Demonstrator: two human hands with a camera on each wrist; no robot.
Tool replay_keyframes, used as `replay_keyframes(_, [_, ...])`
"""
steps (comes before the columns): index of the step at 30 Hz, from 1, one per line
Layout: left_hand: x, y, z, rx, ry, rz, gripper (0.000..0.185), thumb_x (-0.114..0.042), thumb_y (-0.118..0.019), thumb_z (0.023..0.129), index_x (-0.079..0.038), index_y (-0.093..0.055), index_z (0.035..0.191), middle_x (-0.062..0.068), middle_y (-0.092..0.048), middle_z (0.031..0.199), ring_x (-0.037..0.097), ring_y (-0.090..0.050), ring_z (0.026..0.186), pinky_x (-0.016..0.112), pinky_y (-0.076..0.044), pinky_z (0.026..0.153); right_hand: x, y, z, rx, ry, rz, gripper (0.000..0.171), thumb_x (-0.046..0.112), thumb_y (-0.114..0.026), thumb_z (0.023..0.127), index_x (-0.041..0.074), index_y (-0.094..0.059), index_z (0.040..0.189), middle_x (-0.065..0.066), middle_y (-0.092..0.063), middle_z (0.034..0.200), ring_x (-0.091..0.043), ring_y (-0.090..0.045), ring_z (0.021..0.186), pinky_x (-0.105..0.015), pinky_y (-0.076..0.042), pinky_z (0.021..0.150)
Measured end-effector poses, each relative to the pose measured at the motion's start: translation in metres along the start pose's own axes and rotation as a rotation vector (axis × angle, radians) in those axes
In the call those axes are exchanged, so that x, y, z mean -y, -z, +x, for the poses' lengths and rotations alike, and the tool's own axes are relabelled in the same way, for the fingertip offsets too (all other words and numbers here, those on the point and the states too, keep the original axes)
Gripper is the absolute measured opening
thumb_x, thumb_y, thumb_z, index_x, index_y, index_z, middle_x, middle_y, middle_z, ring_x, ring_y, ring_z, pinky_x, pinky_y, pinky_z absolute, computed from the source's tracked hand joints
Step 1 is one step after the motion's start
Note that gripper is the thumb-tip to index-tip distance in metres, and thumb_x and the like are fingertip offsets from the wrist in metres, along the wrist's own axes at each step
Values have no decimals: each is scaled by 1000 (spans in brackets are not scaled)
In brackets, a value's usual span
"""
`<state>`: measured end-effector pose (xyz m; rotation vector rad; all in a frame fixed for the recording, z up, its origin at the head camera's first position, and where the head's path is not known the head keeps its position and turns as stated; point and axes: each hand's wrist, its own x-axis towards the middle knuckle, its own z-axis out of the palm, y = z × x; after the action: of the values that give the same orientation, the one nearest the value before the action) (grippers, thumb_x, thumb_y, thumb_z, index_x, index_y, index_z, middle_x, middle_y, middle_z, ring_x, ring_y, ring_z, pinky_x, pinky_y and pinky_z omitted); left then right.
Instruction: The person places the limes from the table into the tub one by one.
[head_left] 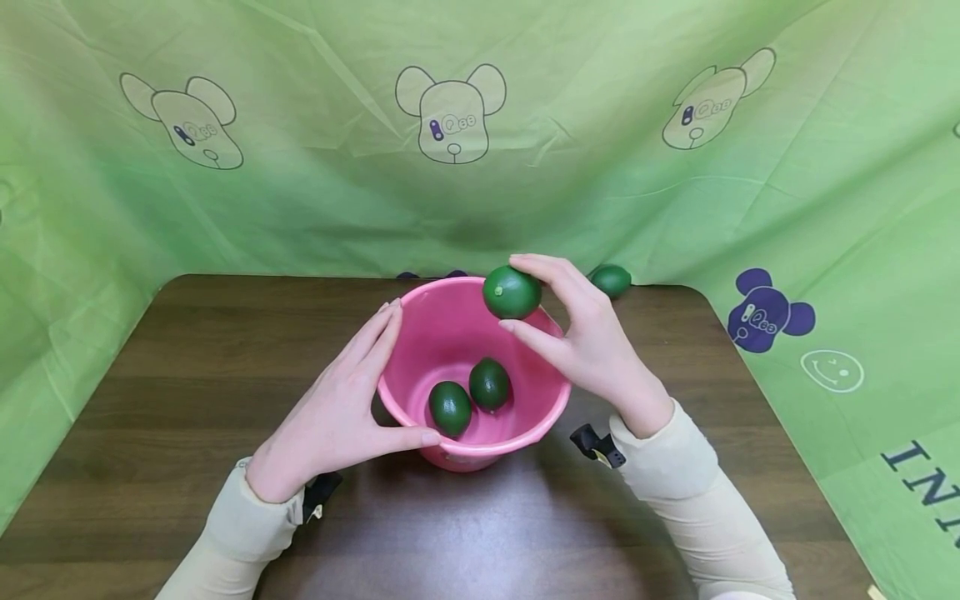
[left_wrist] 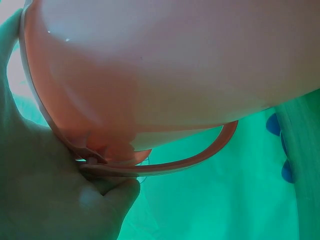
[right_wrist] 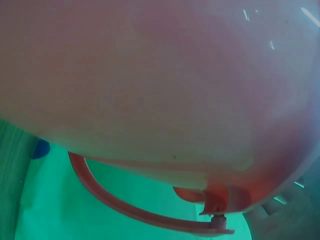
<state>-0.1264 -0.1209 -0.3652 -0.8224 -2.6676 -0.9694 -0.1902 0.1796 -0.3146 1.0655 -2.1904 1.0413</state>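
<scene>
A pink bucket [head_left: 465, 462] stands on the table. My left hand [head_left: 337, 408] grips its left side, fingers along the outer rim and thumb over the front edge. In the left wrist view, the same hand lies against the rim by the handle joint. With thumb and fingertips, my right hand [head_left: 585, 333] pinches a glossy green lime [head_left: 512, 292] over the bucket's back right rim. Two darker limes, one lime [head_left: 450, 408] at the front and another lime [head_left: 489, 384] beside it, lie on the bucket's floor.
Behind the right hand, a further green lime [head_left: 612, 281] lies at the table's back edge. The bucket's handle [right_wrist: 130, 210] hangs on its far side. A green printed cloth [head_left: 315, 192] surrounds the back and sides of the brown wooden table [head_left: 187, 392].
</scene>
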Motion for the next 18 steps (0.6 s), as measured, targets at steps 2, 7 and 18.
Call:
replay_keyframes(2, [0,0,0,-1,-2,-1,128,-80,-71,73,-19,-7,165,0,-7,170,15,-11,153,50,-32,115,1,-1,0,6,0,8,70,0,-90,74,2,-60,137,-10,-60,136,-27,-56,124,-34,-45,105])
replay_keyframes(7, [0,0,0,-4,-3,-4,128,-80,-71,72,-19,-8,165,0,-8,169,15,-11,153,50,-33,114,2,-5,-1,22,-9,41,70,-2,-90,75,1,-60,137,-10,-59,137,-26,-56,125,-34,-47,104])
replay_keyframes(18, [0,-1,0,-6,-2,-5,128,-80,-71,72,-20,-8,165,-2,-8,169,15,-11,153,50,-34,114,4,-9,0,48,12,15,68,3,-90,76,4,-60,138,-8,-60,137,-25,-55,127,-35,-44,107])
